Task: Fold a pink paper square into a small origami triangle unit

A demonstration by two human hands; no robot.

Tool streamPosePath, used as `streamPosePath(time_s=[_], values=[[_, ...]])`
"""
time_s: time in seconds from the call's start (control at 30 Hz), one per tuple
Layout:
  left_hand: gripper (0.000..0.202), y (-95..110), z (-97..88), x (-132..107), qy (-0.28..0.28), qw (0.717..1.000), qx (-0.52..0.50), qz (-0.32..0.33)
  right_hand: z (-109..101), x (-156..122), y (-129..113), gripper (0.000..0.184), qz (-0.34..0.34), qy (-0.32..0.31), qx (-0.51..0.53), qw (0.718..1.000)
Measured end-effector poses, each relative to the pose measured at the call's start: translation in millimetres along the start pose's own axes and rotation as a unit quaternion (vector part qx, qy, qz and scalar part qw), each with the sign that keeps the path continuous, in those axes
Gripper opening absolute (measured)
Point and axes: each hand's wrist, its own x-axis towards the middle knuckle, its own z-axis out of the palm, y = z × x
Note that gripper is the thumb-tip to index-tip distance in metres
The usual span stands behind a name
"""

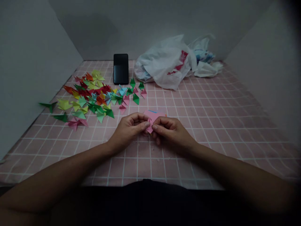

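A small pink piece of folded origami paper [150, 127] is held between my two hands, near the middle of the table. My left hand [130, 128] pinches its left side between thumb and forefinger. On the other side, the closed thumb and forefinger of my right hand [175, 130] grip its right edge. Just behind the hands lies a stack of paper sheets [155, 114], pink on top with bits of blue and orange showing; its near part is hidden by my fingers. To the left spreads a pile of folded paper cranes [94, 94] in several colours.
A black phone [121, 69] leans upright against the back wall. Right of it sits a white plastic bag [164, 62] with red print, and beside that a crumpled wrapper [208, 67]. A pink checked cloth [223, 125] covers the table, with pale walls on three sides.
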Motion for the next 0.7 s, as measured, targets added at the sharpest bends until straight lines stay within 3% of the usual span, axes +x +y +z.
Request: streamPosePath(time_s=[0.43, 0.7], values=[[0.020, -2.2, -0.6, 0.7, -0.006, 0.999, 0.048, 0.025, -3.7, 2.8, 8.6, 0.024, -0.007, -0.024, 0.065, 0.998], [0.019, -1.9, 1.5, -1.0, 0.000, 0.999, 0.032, 0.015, -3.2, 1.6, 4.3, 0.022, -0.023, -0.016, -0.015, 1.000]])
